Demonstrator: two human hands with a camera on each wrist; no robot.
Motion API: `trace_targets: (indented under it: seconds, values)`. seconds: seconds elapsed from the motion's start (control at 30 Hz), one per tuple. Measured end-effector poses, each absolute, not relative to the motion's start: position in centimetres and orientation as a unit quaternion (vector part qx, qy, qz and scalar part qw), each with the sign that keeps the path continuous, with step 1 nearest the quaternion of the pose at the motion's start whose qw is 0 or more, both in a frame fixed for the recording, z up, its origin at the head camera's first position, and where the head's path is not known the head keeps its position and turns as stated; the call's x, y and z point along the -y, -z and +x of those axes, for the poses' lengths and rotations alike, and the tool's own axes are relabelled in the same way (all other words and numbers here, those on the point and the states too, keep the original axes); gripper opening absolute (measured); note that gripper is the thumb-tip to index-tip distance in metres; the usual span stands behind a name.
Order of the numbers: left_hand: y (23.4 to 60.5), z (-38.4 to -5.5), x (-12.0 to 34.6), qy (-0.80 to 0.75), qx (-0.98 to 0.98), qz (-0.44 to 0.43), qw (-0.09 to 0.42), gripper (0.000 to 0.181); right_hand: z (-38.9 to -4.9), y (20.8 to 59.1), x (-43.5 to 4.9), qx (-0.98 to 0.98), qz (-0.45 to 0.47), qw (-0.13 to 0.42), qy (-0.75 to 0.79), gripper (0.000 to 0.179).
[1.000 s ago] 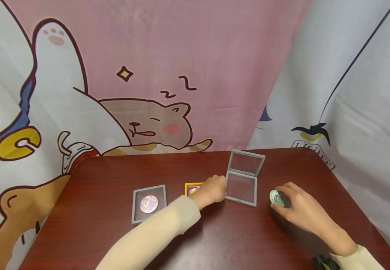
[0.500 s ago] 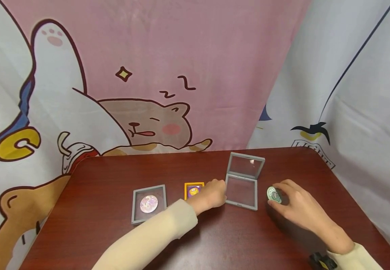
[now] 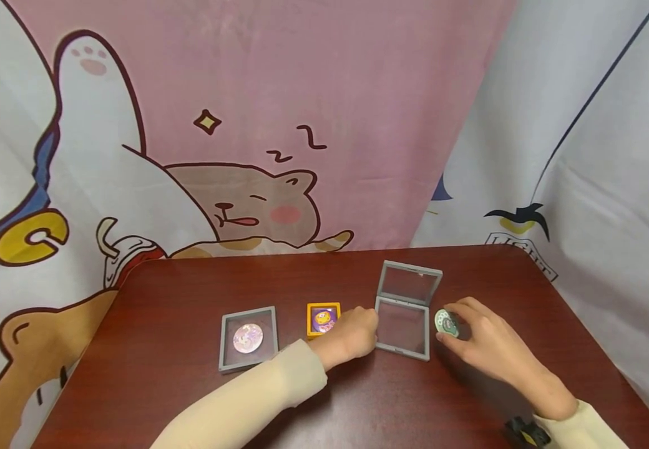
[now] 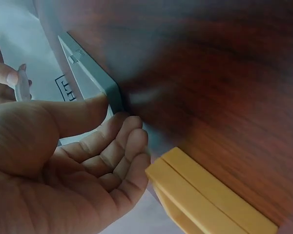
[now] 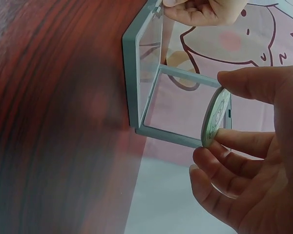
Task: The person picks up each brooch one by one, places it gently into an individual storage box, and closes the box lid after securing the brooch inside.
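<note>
A grey hinged display frame (image 3: 403, 352) with clear panes stands opened on the table, its lid (image 3: 410, 282) tilted up at the back. My left hand (image 3: 355, 333) pinches the left edge of its lower half; in the left wrist view the thumb (image 4: 83, 114) presses on the frame's corner. Just right of the frame, my right hand (image 3: 487, 340) holds a round green badge (image 3: 446, 323) by its rim, between thumb and fingers. The badge (image 5: 216, 117) is tilted on edge in the right wrist view, raised off the table.
Left of my left hand lies a small yellow frame (image 3: 310, 321) with a purple badge (image 3: 324, 319) inside, close to my knuckles. Farther left is a closed grey frame (image 3: 224, 343) holding a pink badge (image 3: 248, 338). A printed curtain (image 3: 358, 125) hangs behind the table (image 3: 190, 399).
My right hand has moved left with the badge, nearer to the opened frame. The frame and my left hand have slid slightly toward me, uncovering more of the yellow frame.
</note>
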State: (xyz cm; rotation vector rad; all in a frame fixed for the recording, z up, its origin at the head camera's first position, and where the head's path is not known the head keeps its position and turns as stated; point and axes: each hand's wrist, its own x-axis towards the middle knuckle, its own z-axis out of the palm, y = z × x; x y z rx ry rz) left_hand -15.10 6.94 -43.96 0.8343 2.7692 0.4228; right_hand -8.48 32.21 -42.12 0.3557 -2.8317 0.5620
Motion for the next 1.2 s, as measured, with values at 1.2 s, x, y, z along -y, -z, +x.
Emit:
trace_targets:
  seconds: [1.2]
  values:
    - [43.8, -11.7, -5.7, -0.165, -0.94, 0.274, 0.12, 0.033, -9.4, 43.8, -27.5, 0.954, 0.198, 0.118, -0.194, 0.043]
